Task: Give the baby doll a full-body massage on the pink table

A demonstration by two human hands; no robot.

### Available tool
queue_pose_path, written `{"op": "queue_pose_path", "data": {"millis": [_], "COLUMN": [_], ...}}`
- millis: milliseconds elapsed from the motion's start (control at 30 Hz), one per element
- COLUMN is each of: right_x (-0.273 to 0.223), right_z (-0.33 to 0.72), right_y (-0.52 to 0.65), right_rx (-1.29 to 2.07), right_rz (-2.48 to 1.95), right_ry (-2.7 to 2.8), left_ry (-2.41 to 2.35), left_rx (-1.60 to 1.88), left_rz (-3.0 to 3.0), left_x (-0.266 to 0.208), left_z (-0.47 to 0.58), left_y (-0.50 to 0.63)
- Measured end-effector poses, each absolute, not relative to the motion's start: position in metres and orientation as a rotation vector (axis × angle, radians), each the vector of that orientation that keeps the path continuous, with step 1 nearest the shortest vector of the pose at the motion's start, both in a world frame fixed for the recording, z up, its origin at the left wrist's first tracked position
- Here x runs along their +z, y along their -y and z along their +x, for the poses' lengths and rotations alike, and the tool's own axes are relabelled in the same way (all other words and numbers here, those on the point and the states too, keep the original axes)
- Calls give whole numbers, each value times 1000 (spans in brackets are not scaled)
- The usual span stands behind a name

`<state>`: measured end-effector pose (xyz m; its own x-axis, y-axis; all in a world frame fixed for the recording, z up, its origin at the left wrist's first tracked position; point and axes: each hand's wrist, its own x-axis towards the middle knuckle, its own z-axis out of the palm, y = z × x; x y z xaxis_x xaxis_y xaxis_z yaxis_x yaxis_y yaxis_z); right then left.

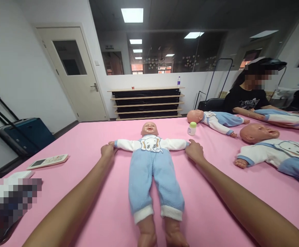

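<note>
A baby doll lies on its back on the pink-covered table, head away from me and feet towards me. It wears a blue and white suit with an elephant face on the chest. Both its arms are stretched straight out sideways. My left hand is closed around the doll's hand at the left of the view. At the other side, my right hand grips the doll's other hand at the cuff. Beyond my right hand stands a small white jar with a green lid.
More dolls in similar suits lie to the right, one nearby and one farther back. A person sits there, an arm over another doll. At left are a cream-coloured device, a blurred-out item and a blue suitcase.
</note>
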<state>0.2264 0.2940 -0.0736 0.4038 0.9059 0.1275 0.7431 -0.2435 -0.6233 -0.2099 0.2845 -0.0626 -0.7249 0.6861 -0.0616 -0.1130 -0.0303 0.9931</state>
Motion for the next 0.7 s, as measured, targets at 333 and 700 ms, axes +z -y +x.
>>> {"op": "queue_pose_path", "data": {"millis": [333,700], "right_x": [-62,-67], "right_z": [187,178], "right_y": [-305,-301], "right_rx": [450,391], "right_rz": [-1975,-1927], "right_ry": [1111,1217], "left_ry": [-1878,-1955], "left_rx": [1755,1805], "left_rz": [558,641], "left_x": [-78,-86], "left_z": [-154,-156], "left_y": [-294,-293]}}
